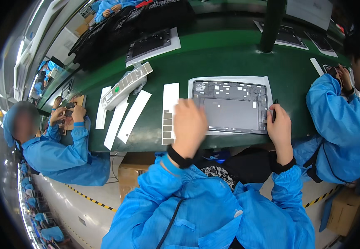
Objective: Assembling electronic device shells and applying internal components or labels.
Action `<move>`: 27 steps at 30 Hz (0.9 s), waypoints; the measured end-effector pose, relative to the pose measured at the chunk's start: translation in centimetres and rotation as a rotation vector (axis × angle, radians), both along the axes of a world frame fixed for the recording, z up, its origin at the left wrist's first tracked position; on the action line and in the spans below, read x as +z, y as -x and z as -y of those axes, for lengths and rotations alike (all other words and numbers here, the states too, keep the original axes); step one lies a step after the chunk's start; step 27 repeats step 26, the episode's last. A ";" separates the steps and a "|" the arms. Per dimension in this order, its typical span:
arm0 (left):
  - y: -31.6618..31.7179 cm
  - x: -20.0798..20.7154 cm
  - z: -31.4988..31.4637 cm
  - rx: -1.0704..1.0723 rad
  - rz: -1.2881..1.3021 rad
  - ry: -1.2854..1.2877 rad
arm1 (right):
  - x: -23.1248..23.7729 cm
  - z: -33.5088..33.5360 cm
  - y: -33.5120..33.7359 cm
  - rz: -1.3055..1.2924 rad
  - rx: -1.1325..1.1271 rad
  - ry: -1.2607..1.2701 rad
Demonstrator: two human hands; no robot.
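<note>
In front of me a dark grey tablet housing [233, 113] with small white and light patches lies on a white sheet [229, 79]. My left hand [191, 124] is over its left edge, between it and a white strip of dark rectangular stickers [171, 96]. That hand is smeared by motion, so its fingers and anything in them cannot be made out. At the housing's right edge, my right hand [280, 128] is closed round a slim black pen-like tool [275, 108], pointing upward and mostly hidden by the fingers.
Left on the green bench [163, 70] are several white strips [134, 117] and a long white box [126, 86] with a sticker strip on top. More housings [150, 45] lie farther back beside a green post [269, 33]. Co-workers in blue sit left [70, 155] and right [337, 116].
</note>
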State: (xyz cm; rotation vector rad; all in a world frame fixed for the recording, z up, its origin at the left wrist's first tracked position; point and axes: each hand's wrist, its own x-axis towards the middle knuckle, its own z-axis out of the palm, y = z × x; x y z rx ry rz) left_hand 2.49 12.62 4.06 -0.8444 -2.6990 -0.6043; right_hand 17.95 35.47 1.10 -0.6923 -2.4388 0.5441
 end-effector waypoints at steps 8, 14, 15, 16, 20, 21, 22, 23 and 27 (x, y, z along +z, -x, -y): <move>3.5 -3.8 0.0 0.004 -0.066 0.287 | 0.3 0.5 -0.4 0.085 0.064 -0.074; 7.9 3.0 -2.0 -0.080 0.074 -0.127 | 0.2 0.0 2.0 -0.267 0.087 0.069; 10.0 4.4 -2.6 -0.119 0.056 -0.185 | 0.8 0.3 2.8 -0.304 0.062 0.144; 11.9 5.7 -3.3 -0.138 0.017 -0.216 | 0.9 0.5 3.3 -0.333 0.061 0.210; 23.0 5.7 -7.2 -0.101 -0.047 -0.357 | -0.5 0.8 3.5 -0.361 0.039 0.223; 26.2 4.7 -8.0 -0.063 -0.016 -0.369 | -1.1 0.9 3.4 -0.340 0.034 0.216; 29.3 3.1 -8.6 -0.029 0.007 -0.362 | -1.0 1.3 3.5 -0.388 0.054 0.217; 32.3 1.3 -9.5 0.001 0.030 -0.354 | -1.1 1.2 3.6 -0.392 0.058 0.213; 39.7 -3.4 -12.1 0.053 -0.043 -0.298 | -1.8 1.0 4.2 -0.361 0.066 0.143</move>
